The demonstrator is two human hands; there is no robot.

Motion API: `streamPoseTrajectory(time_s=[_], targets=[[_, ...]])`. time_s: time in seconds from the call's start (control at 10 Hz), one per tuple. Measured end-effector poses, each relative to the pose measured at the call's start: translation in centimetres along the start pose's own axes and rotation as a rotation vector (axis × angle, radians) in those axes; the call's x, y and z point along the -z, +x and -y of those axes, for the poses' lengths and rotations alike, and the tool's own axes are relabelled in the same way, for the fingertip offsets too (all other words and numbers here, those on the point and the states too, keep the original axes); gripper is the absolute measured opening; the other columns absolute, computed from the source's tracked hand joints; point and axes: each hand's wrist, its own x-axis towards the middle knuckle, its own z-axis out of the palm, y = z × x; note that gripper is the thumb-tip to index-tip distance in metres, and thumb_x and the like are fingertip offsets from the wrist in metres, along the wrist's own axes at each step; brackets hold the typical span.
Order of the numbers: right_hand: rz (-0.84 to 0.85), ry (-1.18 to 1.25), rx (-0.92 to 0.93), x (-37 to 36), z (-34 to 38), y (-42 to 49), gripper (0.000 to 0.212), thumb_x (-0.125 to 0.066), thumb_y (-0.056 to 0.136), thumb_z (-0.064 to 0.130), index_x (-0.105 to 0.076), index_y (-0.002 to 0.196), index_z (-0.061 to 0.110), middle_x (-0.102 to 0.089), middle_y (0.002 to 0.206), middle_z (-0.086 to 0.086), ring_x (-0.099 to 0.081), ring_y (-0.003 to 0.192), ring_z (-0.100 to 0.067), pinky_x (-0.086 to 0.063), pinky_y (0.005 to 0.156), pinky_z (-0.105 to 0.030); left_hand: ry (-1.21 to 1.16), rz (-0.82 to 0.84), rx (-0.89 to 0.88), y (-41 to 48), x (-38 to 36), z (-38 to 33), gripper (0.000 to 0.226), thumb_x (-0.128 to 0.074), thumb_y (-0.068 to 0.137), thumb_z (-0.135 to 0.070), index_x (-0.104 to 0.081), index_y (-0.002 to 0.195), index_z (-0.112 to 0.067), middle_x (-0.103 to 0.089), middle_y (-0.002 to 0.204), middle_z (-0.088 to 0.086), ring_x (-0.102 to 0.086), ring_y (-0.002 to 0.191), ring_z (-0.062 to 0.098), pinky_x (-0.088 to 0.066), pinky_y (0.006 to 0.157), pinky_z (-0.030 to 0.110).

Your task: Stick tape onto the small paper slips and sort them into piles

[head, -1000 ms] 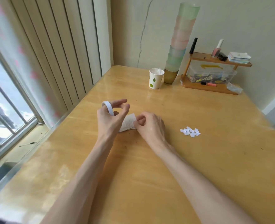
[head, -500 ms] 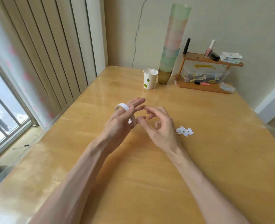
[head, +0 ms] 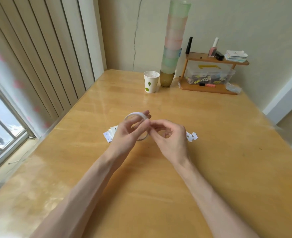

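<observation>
My left hand holds a roll of clear tape above the middle of the wooden table, fingers curled round its rim. My right hand meets it from the right, thumb and forefinger pinching at the roll's edge. A printed paper sheet lies on the table just left of and partly behind my left hand. A small pile of white paper slips lies on the table right of my right hand, partly hidden by it.
At the back stand a paper cup, a tall stack of coloured plastic cups and a small wooden shelf with bottles, cards and a clear box. Vertical blinds and a window line the left side.
Both hands left the printed sheet and came together over the table. The tape roll turned in my left hand, and my right fingertips now pinch at its rim.
</observation>
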Motion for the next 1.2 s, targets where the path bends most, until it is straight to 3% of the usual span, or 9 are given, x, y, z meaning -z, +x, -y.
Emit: streamPoseTrajectory(time_s=[0.1, 0.2, 0.3, 0.4, 0.5, 0.6, 0.7, 0.8, 1.2], targets=[[-0.127, 0.072, -0.147, 0.6, -0.8, 0.6, 0.011, -0.085, 0.086, 0.020, -0.080, 0.095, 0.023, -0.079, 0.082, 0.009, -0.075, 0.079, -0.008, -0.058, 0.074, -0.025, 0.064, -0.101, -0.032, -0.2, -0.1, 0.0, 0.020, -0.063, 0.103, -0.013, -0.075, 0.119, -0.010, -0.078, 0.117, -0.002, -0.073, 0.113, 0.016, -0.057, 0.099, 0.030], [-0.210, 0.031, -0.264, 1.2, -1.6, 1.1, 0.010, -0.084, 0.086, 0.021, -0.078, 0.093, 0.017, -0.077, 0.075, 0.005, -0.074, 0.072, -0.005, -0.056, 0.070, -0.020, 0.115, -0.196, -0.048, -0.2, -0.2, 0.0, 0.020, -0.060, 0.103, -0.005, -0.079, 0.107, -0.009, -0.079, 0.107, 0.001, -0.077, 0.092, 0.021, -0.064, 0.084, 0.037], [-0.236, -0.129, -0.318, 1.5, -1.9, 1.3, 0.012, -0.081, 0.089, 0.024, -0.074, 0.090, 0.015, -0.074, 0.070, 0.008, -0.067, 0.059, 0.000, -0.046, 0.058, -0.013, 0.193, -0.242, -0.062, 0.0, 0.1, 0.0, 0.023, -0.058, 0.101, -0.002, -0.079, 0.105, -0.011, -0.078, 0.102, 0.000, -0.076, 0.086, 0.019, -0.063, 0.072, 0.032], [-0.243, -0.597, -0.194, 1.5, -2.6, 1.1, 0.015, -0.079, 0.090, 0.033, -0.071, 0.087, 0.020, -0.073, 0.077, 0.008, -0.068, 0.073, -0.015, -0.043, 0.062, -0.029, 0.347, -0.235, -0.088, -0.1, 0.3, 0.3, 0.023, -0.061, 0.098, -0.004, -0.079, 0.104, -0.017, -0.078, 0.101, -0.011, -0.074, 0.088, 0.012, -0.061, 0.073, 0.032], [-0.248, -0.804, 0.053, 1.0, -3.3, 0.9, 0.016, -0.079, 0.089, 0.037, -0.073, 0.089, 0.022, -0.065, 0.088, 0.003, -0.058, 0.088, -0.023, -0.041, 0.068, -0.033, 0.495, -0.191, -0.111, 0.0, 0.4, 0.6, 0.020, -0.068, 0.094, -0.009, -0.078, 0.105, -0.023, -0.077, 0.102, -0.014, -0.072, 0.087, 0.009, -0.061, 0.081, 0.041], [-0.032, -0.684, 0.197, 0.9, -3.2, 0.5, 0.014, -0.075, 0.085, 0.045, -0.076, 0.087, 0.031, -0.065, 0.090, 0.013, -0.053, 0.094, -0.016, -0.043, 0.080, -0.031, 0.514, -0.198, -0.119, -0.1, 0.5, 0.6, 0.020, -0.071, 0.092, -0.009, -0.078, 0.106, -0.021, -0.077, 0.100, -0.012, -0.073, 0.087, 0.008, -0.060, 0.082, 0.044], [0.078, -0.721, 0.248, 1.1, -3.9, 0.2, 0.009, -0.083, 0.080, 0.033, -0.078, 0.087, 0.030, -0.068, 0.090, 0.015, -0.054, 0.097, -0.018, -0.041, 0.081, -0.036, 0.515, -0.204, -0.116, -0.1, 0.6, 0.7, 0.020, -0.072, 0.092, -0.009, -0.078, 0.107, -0.022, -0.077, 0.099, -0.010, -0.073, 0.087, 0.008, -0.061, 0.083, 0.043], [-0.008, -0.779, 0.211, 1.4, -4.5, 0.4, 0.011, -0.085, 0.081, 0.019, -0.078, 0.086, 0.025, -0.069, 0.083, 0.011, -0.056, 0.092, -0.023, -0.042, 0.076, -0.036, 0.517, -0.194, -0.117, -0.1, 0.6, 0.8, 0.023, -0.071, 0.092, -0.008, -0.078, 0.107, -0.024, -0.076, 0.102, -0.008, -0.073, 0.087, 0.009, -0.061, 0.082, 0.040], [-0.051, -0.827, 0.244, 1.3, -4.9, 0.7, 0.014, -0.085, 0.080, 0.019, -0.081, 0.092, 0.024, -0.070, 0.087, 0.008, -0.059, 0.093, -0.025, -0.042, 0.076, -0.035, 0.508, -0.180, -0.133, 0.2, 1.0, 1.0, 0.025, -0.070, 0.093, -0.006, -0.078, 0.108, -0.025, -0.076, 0.102, -0.007, -0.073, 0.087, 0.010, -0.060, 0.078, 0.034]])
